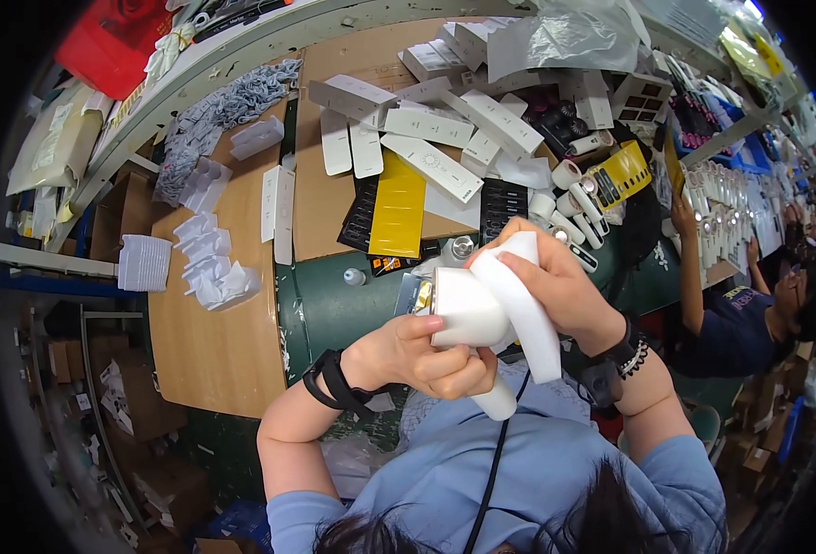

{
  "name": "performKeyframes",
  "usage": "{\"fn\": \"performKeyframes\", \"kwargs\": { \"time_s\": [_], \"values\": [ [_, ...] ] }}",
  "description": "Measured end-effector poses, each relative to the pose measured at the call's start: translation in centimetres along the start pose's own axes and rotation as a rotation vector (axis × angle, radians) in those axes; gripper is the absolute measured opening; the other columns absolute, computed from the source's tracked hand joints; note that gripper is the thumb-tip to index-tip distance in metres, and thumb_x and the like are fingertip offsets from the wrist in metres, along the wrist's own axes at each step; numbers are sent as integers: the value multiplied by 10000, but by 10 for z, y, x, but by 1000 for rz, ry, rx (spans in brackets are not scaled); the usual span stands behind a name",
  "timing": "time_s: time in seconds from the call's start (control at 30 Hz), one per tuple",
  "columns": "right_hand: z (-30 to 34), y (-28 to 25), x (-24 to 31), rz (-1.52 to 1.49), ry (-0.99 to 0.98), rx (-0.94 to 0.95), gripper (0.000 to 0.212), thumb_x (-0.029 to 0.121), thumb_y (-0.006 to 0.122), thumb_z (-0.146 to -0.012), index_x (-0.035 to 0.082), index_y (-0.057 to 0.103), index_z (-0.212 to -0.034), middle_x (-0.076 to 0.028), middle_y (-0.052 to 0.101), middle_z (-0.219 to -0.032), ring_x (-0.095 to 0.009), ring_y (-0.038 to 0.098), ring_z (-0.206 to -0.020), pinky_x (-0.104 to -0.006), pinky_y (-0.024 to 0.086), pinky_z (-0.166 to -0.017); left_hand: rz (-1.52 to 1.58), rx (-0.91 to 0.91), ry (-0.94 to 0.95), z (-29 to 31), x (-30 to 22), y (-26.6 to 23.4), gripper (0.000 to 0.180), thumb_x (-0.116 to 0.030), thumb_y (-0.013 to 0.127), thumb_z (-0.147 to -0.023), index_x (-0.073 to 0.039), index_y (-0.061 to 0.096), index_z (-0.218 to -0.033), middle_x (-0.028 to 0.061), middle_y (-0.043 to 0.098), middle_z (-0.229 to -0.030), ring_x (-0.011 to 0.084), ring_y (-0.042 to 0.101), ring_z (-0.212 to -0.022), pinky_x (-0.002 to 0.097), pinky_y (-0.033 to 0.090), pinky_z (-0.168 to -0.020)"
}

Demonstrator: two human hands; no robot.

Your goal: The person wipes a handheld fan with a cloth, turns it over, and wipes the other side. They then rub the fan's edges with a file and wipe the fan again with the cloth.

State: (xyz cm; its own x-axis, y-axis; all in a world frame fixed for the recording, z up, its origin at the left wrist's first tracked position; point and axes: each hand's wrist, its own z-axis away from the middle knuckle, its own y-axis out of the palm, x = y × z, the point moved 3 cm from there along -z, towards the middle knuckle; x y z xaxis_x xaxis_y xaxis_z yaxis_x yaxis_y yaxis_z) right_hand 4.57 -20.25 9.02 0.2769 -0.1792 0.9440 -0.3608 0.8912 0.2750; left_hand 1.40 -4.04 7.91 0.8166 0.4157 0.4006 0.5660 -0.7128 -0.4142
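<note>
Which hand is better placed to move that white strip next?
Probably the right hand: it grips the white strip, while the left hand is busy holding the white device.

Center bright; glints on clear plastic [565, 44]; lower left dim; edges fisheye-bent, corners black.

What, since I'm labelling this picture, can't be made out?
Head view:
White device: handle partly hidden by the left hand; right side covered by the white strip in the right hand.
Black cable: lower end cut off by the bottom edge.
White boxes: fine print too small.
</note>
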Motion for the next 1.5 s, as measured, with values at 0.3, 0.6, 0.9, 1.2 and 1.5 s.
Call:
{"fn": "performKeyframes", "kwargs": {
  "time_s": [0.3,0.6,0.9,1.2,1.5],
  "values": [
    [0,10,-14,-324,163,47,199,228,440,-934,67,459,-1048,-97,586,-1012,-139,583,-908,-282,489,-771,-75,-174,-152,16,-6,-6,296,-166,662,-669,-375,464,-737,-52,297,-903,46,354,-897,322,326,-976],
    [4,8,20,-366,37,139,259,295,534,-870,59,467,-954,-151,555,-1046,-207,534,-1024,-355,448,-862,-78,-252,-94,18,-5,-2,369,-148,685,-648,-418,453,-747,-67,291,-907,45,346,-901,293,321,-968],
    [-4,12,0,-47,42,281,288,185,625,-829,32,519,-1048,-76,535,-1121,-113,498,-974,-263,420,-839,192,116,113,13,-2,-3,188,-151,612,-703,-290,504,-768,-30,335,-920,106,366,-945,336,327,-969],
    [-1,-13,-43,-446,112,98,221,165,520,-878,31,512,-1054,-94,541,-1116,-163,531,-1009,-278,426,-863,478,102,-443,13,1,8,248,-117,637,-698,-203,537,-908,-6,408,-1056,133,400,-1073,371,327,-987],
    [-10,-44,-36,-508,-249,-116,296,176,420,-911,6,463,-1150,-122,546,-1120,-226,520,-1093,-326,432,-911,1734,-76,-1866,43,-3,46,352,-333,473,-911,-17,458,-1064,121,557,-867,184,586,-733,245,487,-662]
  ]
}}
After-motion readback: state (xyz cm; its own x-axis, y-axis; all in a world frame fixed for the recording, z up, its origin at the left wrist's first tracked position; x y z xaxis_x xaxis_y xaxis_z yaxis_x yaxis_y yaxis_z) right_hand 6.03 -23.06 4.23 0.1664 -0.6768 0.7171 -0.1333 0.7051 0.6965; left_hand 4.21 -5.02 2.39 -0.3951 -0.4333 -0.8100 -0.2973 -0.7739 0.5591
